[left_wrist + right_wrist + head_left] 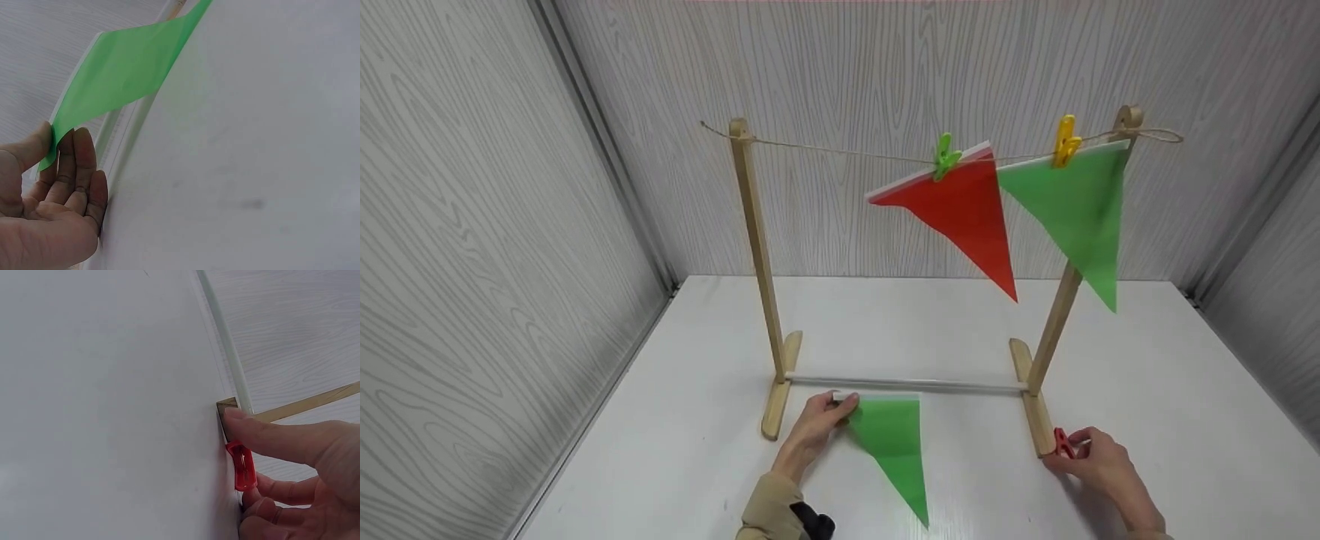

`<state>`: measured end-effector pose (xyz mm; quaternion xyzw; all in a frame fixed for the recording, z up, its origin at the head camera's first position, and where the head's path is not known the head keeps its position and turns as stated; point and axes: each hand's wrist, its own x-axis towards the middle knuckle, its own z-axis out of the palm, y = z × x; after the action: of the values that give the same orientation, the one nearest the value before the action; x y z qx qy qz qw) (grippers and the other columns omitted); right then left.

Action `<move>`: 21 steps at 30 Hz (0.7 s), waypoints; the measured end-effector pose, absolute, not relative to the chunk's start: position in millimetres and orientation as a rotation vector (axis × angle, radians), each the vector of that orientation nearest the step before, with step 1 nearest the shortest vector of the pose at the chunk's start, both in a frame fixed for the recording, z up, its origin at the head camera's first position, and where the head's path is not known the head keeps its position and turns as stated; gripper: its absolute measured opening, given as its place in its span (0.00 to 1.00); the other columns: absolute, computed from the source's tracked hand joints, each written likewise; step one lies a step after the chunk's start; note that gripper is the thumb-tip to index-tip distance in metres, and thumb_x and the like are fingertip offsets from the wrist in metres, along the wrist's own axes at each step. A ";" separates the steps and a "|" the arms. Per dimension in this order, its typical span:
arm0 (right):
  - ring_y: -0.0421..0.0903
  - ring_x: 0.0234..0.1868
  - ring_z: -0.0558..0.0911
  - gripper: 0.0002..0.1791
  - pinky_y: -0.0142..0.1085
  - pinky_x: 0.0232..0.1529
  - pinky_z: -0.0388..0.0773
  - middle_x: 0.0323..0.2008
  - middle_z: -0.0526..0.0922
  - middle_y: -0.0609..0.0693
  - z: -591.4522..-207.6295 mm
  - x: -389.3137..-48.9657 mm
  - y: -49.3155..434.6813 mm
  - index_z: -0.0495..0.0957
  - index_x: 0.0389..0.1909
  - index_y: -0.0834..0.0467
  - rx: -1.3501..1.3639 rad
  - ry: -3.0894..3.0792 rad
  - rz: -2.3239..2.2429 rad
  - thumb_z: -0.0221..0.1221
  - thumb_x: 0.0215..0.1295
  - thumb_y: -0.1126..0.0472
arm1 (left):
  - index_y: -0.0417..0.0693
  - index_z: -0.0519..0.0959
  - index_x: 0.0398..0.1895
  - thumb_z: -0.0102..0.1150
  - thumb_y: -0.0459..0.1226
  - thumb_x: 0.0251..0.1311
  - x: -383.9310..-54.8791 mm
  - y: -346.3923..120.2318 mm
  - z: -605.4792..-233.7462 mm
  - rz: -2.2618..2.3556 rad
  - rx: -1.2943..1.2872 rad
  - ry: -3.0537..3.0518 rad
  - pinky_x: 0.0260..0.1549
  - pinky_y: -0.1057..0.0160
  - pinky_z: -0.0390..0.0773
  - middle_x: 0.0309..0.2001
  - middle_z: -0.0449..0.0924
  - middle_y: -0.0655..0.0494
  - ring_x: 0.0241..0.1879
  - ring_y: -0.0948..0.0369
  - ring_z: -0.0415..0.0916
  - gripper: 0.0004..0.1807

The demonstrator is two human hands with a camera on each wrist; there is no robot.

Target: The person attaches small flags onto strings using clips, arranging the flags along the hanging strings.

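Note:
My left hand (pixel 814 427) pinches one end of the white top edge of a green pennant (pixel 894 435) between thumb and fingers. In the left wrist view the pennant (pixel 124 70) stretches away from that hand (pixel 56 197), its tip running out of the frame. At the right foot of the wooden stand, my right hand (pixel 1099 461) has a small red clothespin (pixel 1063 442) between thumb and fingers. The right wrist view shows the red clothespin (pixel 242 467) beside the end of the wooden foot (pixel 226 405), with the thumb over it.
A string (pixel 840 151) runs between two wooden posts (pixel 756 240). From it hang a red pennant (pixel 967 206) under a green clothespin (pixel 944 157) and another green pennant (pixel 1080 195) under a yellow clothespin (pixel 1065 142). A white rod (pixel 907 385) joins the feet on the white table (pixel 697 465).

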<state>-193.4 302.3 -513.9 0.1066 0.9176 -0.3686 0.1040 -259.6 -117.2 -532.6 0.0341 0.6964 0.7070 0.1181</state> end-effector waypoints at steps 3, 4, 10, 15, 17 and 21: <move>0.49 0.37 0.75 0.36 0.35 0.34 0.72 0.35 0.78 0.59 -515.8 -193.0 303.2 0.70 0.48 0.73 0.290 2.729 -1.082 0.74 0.54 0.49 | 0.42 0.78 0.35 0.59 0.41 0.70 -259.0 -116.7 -532.9 2.075 0.102 2.031 0.37 0.68 0.71 0.25 0.72 0.64 0.31 0.66 0.68 0.11; 0.49 0.36 0.75 0.35 0.35 0.33 0.73 0.35 0.78 0.59 -516.5 -192.9 303.5 0.70 0.48 0.73 0.285 2.735 -1.080 0.74 0.54 0.50 | 0.42 0.78 0.35 0.60 0.41 0.70 -259.2 -116.6 -533.1 2.075 0.100 2.031 0.38 0.68 0.71 0.25 0.72 0.64 0.31 0.66 0.68 0.10; 0.49 0.37 0.76 0.30 0.36 0.34 0.74 0.36 0.79 0.60 -518.0 -193.1 304.0 0.72 0.48 0.73 0.286 2.745 -1.071 0.71 0.56 0.54 | 0.42 0.79 0.35 0.60 0.40 0.70 -259.1 -116.2 -533.0 2.069 0.087 2.038 0.38 0.68 0.71 0.25 0.73 0.64 0.31 0.66 0.68 0.10; 0.49 0.37 0.76 0.28 0.36 0.34 0.75 0.37 0.80 0.62 -517.1 -193.5 305.5 0.72 0.49 0.75 0.296 2.714 -1.077 0.67 0.60 0.56 | 0.40 0.79 0.37 0.60 0.41 0.70 -258.8 -116.0 -532.8 2.056 0.082 2.054 0.39 0.68 0.72 0.26 0.74 0.64 0.32 0.66 0.69 0.11; 0.49 0.37 0.76 0.27 0.36 0.34 0.75 0.37 0.79 0.61 -515.9 -193.6 305.9 0.72 0.50 0.77 0.321 2.674 -1.099 0.64 0.63 0.58 | 0.40 0.79 0.37 0.59 0.41 0.70 -258.8 -116.0 -532.9 2.053 0.076 2.056 0.39 0.68 0.72 0.26 0.74 0.64 0.32 0.66 0.70 0.12; 0.49 0.36 0.75 0.25 0.34 0.33 0.75 0.36 0.78 0.61 -513.3 -193.2 305.3 0.69 0.53 0.78 0.379 2.647 -1.140 0.57 0.69 0.59 | 0.42 0.78 0.36 0.59 0.41 0.71 -259.1 -115.9 -532.4 2.061 0.080 2.051 0.39 0.68 0.72 0.26 0.73 0.64 0.32 0.66 0.68 0.11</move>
<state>-193.2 305.3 -513.3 0.1296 0.9044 -0.3894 0.1169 -259.1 -115.9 -532.4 0.0272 0.7003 0.7039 0.1162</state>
